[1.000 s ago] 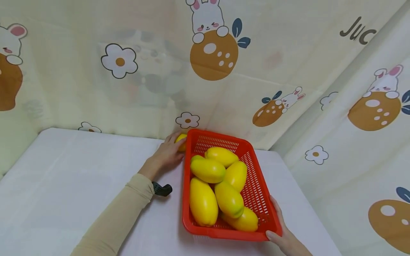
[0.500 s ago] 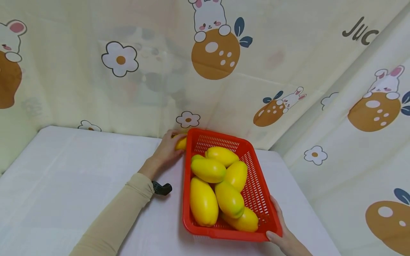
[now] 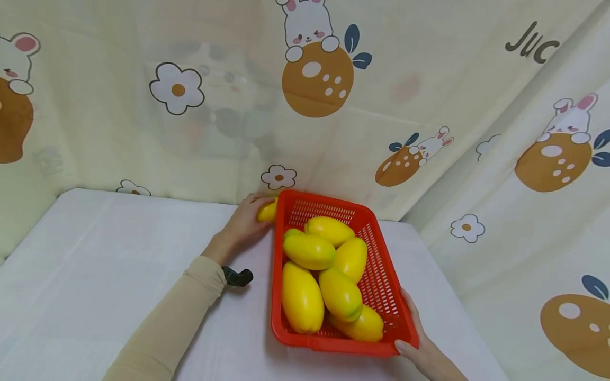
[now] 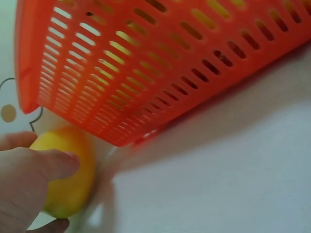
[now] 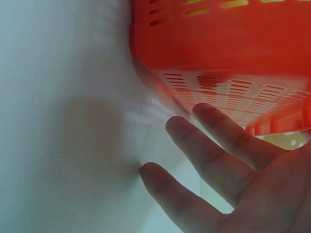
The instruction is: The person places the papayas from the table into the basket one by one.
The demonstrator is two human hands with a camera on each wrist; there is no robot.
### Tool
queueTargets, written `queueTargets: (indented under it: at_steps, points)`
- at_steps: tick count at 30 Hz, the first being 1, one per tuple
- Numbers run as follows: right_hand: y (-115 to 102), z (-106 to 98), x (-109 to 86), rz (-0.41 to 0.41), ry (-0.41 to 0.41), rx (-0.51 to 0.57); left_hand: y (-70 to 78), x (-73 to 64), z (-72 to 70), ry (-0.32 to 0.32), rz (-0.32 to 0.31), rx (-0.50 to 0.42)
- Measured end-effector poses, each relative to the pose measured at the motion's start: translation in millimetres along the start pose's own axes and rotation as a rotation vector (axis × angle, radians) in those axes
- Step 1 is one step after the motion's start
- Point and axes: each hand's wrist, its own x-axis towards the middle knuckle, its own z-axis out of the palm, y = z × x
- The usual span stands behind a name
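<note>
At the back left corner of a red plastic basket [image 3: 324, 346], my left hand [image 3: 245, 219] grips a yellow mango [image 3: 268, 211]. The left wrist view has the thumb lying across this mango [image 4: 73, 184], just outside the slotted basket wall. Several yellow mangoes with greenish ends lie inside the basket, one of them [image 3: 303, 299] at the near left. My right hand [image 3: 424, 344] holds the basket's near right corner, thumb on the rim. In the right wrist view its fingers [image 5: 209, 150] extend, slightly spread, beside the basket's outer wall.
The basket stands on a white-covered table [image 3: 119, 264]. A cream curtain [image 3: 229, 137] with rabbit and flower prints hangs right behind the table's back edge and along the right side. A dark device [image 3: 238, 277] is worn on the left wrist.
My left hand has shifted slightly left with the mango, and a little more of that hand shows. My right hand stays at the basket corner, and the basket has barely moved.
</note>
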Motion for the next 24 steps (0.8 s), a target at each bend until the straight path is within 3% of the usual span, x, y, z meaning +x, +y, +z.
queueTargets:
  at_steps: [6, 24]
  points:
    - [-1, -3, 2.1, -0.024, -0.013, 0.004, 0.5, 1.7, -8.0, 0.015, -0.010, -0.017]
    - [1, -5, 3.4, 0.005, -0.005, -0.012, -1.3, 3.1, -38.5, -0.037, -0.025, -0.080]
